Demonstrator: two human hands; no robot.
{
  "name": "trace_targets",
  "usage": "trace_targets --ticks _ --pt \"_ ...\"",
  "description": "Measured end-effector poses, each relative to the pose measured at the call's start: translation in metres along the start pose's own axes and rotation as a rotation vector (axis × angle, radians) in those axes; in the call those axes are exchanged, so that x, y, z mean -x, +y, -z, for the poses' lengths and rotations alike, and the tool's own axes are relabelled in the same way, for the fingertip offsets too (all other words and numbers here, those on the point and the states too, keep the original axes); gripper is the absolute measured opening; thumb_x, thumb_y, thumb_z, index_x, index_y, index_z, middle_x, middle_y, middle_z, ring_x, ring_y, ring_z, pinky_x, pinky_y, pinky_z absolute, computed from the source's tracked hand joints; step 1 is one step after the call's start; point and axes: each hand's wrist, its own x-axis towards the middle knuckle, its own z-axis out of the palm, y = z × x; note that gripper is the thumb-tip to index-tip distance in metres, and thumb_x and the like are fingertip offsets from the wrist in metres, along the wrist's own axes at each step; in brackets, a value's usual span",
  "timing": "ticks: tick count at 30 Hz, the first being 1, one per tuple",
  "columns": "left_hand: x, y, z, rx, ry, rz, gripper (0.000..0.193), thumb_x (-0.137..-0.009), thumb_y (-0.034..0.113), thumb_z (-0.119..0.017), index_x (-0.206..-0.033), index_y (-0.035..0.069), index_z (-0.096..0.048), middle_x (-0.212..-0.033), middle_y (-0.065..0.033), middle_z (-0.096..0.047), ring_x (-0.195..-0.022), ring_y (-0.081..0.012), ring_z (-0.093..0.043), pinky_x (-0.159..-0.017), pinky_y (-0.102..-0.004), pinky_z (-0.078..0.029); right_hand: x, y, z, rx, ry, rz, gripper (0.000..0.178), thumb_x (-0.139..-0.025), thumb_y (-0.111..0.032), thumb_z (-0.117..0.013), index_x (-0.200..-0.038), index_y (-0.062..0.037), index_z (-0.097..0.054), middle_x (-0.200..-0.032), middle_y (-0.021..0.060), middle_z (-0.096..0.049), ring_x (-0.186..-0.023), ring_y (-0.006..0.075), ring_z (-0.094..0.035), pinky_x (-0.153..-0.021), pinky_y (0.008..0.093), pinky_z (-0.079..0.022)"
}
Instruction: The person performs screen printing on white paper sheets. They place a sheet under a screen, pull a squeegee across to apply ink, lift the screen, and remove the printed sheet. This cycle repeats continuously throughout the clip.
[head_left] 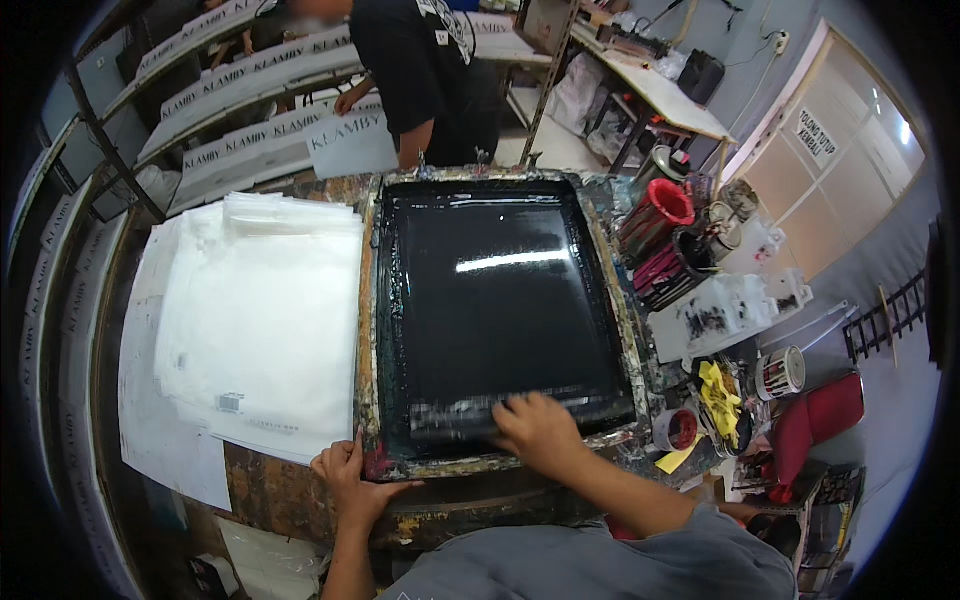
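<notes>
A screen printing frame (368, 330) with worn, ink-stained wooden edges lies in front of me, its mesh coated with glossy black ink (490, 320). My right hand (540, 432) is closed on a squeegee (450, 418), a dark bar lying across the near end of the mesh and slightly blurred. At the near left corner, my left hand (350, 478) grips the frame, its thumb stretched along the front edge. Left of the frame lies a stack of white plastic bags (265, 310), close against it.
Ink tubs, including a red one (660, 215), crowd the right side beside a stained white tray (725, 310) and a yellow cloth (718, 400). Racks holding printed white sheets (260, 85) stand at the left and back. Another person (425, 80) stands beyond the frame.
</notes>
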Motion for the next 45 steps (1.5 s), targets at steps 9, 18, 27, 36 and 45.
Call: trace_targets --ticks 9,18,27,36,45 --pt "-0.004 0.004 0.013 -0.020 -0.115 0.052 0.108 -0.041 0.082 -0.094 -0.114 0.004 -0.077 -0.104 -0.0086 -0.056 -0.107 -0.0280 -0.049 -0.102 -0.0481 -0.032 -0.219 0.166 -0.053 0.132 0.169 -0.049 0.037 -0.088 -0.042 -0.082 -0.103 -0.0101 -0.071 -0.101 0.0097 -0.068 -0.099 0.0334 -0.068 -0.079 0.0480 -0.059" --pt "0.030 0.003 -0.030 0.562 0.183 0.169 0.145 -0.046 0.073 -0.098 -0.156 -0.008 -0.049 -0.119 -0.0159 -0.063 -0.102 -0.0336 -0.057 -0.094 -0.0498 -0.046 -0.326 0.244 -0.010 0.119 -0.027 0.006 0.047 -0.098 -0.057 -0.068 -0.104 -0.0100 -0.076 -0.101 0.0171 -0.077 -0.100 0.0390 -0.074 -0.085 0.0533 -0.058" --pt "0.022 0.004 -0.028 0.520 0.174 0.087 0.135 -0.055 0.066 -0.098 -0.159 -0.004 -0.046 -0.117 -0.0168 -0.065 -0.104 -0.0363 -0.057 -0.097 -0.0492 -0.048 -0.165 0.116 -0.008 0.217 0.025 -0.034 0.039 -0.096 -0.046 -0.075 -0.110 -0.0109 -0.068 -0.101 0.0111 -0.071 -0.095 0.0341 -0.072 -0.076 0.0496 -0.059" --pt "-0.001 0.049 0.010 0.831 0.186 0.149 0.120 -0.071 0.050 -0.101 -0.161 -0.003 -0.043 -0.133 -0.0182 -0.064 -0.117 -0.0306 -0.065 -0.103 -0.0427 -0.054 -0.002 -0.035 0.091 0.056 -0.102 -0.098 0.035 -0.095 -0.036 -0.075 -0.109 -0.0063 -0.064 -0.102 0.0154 -0.063 -0.097 0.0335 -0.067 -0.078 0.0479 -0.058" --pt "-0.182 0.093 0.031 1.271 0.682 -0.447 0.077 -0.108 0.033 -0.071 -0.163 -0.007 -0.035 -0.136 -0.0165 -0.059 -0.130 -0.0229 -0.058 -0.109 -0.0384 -0.047 -0.125 -0.024 0.232 0.327 0.551 0.046 0.033 -0.095 -0.039 -0.067 -0.095 -0.0055 -0.068 -0.085 0.0129 -0.064 -0.088 0.0337 -0.064 -0.088 0.0486 -0.043"
